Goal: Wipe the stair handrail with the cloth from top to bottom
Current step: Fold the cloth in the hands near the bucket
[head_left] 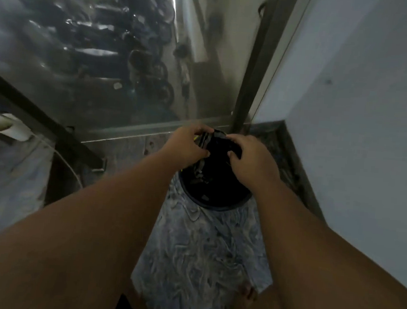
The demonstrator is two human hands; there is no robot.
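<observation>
Over the dark bucket, both hands had a grip closed on the dark cloth, the left hand pinching one end and the right hand bunching the other, seemingly to wring or fold it above the bucket so drips fell inside. Beyond them, on the left, the dark handrail slanted away untouched, well apart from the cloth, though blur made its surface hard to judge.

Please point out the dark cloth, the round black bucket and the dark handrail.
dark cloth [219,147], head view, bunched middle between both hands.
round black bucket [218,200], head view, near rim.
dark handrail [42,119], head view, mid-length.
</observation>
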